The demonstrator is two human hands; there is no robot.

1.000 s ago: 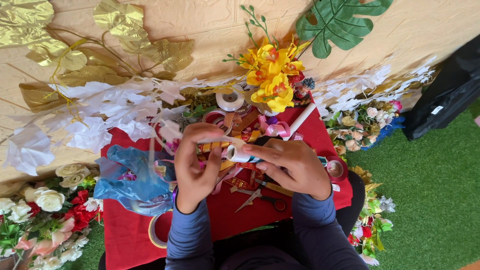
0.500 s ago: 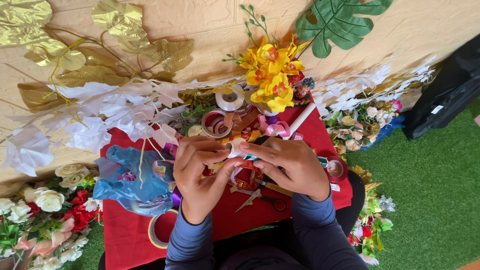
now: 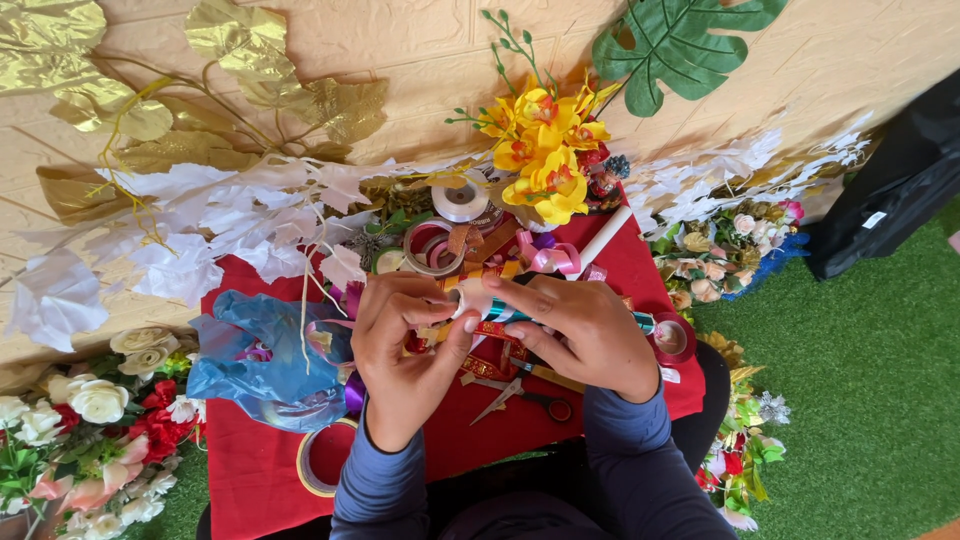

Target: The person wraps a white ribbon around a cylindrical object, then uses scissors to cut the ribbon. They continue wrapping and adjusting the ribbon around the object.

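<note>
Your left hand (image 3: 405,345) and right hand (image 3: 580,330) meet just above the scissors (image 3: 520,392) on the red worktop (image 3: 250,470), fingers closed together on a small pale roll of ribbon (image 3: 472,297) pinched between them. The blue plastic bag (image 3: 265,360) lies left of the scissors, beside your left hand.

wall: cream panelling (image 3: 400,40), hung with gold leaves (image 3: 250,40) and a green paper leaf (image 3: 680,40)
floor: green artificial turf (image 3: 860,370) (evenly daylit)
desk: red cloth (image 3: 250,470)
</note>
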